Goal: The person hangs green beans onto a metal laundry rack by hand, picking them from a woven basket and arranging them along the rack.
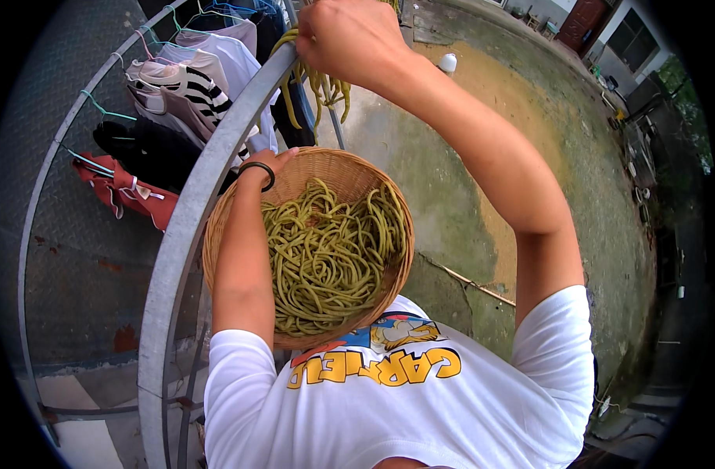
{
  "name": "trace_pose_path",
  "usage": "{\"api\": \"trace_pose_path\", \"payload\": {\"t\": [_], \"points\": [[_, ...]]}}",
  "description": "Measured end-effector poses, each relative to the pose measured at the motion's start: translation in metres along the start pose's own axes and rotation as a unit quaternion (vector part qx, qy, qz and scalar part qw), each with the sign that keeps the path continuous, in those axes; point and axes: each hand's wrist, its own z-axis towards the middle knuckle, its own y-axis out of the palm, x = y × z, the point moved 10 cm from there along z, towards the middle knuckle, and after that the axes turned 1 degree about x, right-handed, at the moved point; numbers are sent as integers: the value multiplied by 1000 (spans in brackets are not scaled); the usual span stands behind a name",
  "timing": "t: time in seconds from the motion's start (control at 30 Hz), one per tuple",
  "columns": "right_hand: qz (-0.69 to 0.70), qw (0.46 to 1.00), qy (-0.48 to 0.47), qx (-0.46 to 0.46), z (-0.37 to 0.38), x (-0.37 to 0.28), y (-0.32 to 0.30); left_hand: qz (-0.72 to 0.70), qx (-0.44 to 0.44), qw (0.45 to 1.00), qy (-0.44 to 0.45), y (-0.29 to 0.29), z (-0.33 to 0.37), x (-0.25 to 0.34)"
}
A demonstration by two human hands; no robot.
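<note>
A round woven basket [348,170] leans against my front, filled with a tangle of long green beans [326,262]. My left hand [270,164], with a dark band at its wrist, grips the basket's far left rim. Raised at the top of the view, my right hand [349,35] is closed at a grey metal rail [187,227]. A few long beans [324,92] drape over the rail and dangle below that hand; its fingertips are partly hidden.
Clothes on hangers [205,74] fill a second rail beyond the left side, with a red garment [134,191] nearest. On the mossy concrete yard [443,187] at right lie a thin stick [474,285] and a white container [448,62]. A building stands at far right.
</note>
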Motion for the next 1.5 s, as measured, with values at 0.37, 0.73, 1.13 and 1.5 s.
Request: {"api": "trace_pose_path", "payload": {"t": [0.37, 0.73, 1.13, 1.5], "points": [[109, 994, 24, -7, -64, -7, -22, 11, 24, 1000, 16, 14, 27, -14], [306, 851, -117, -411, -326, -123, 93, 20, 17, 999, 32, 14, 37, -6], [679, 659, 234, -226, -175, -29, 15, 18, 20, 999, 22, 12, 28, -5], [699, 700, 125, -75, -32, -15, -65, 14, 24, 1000, 13, 8, 25, -8]]}}
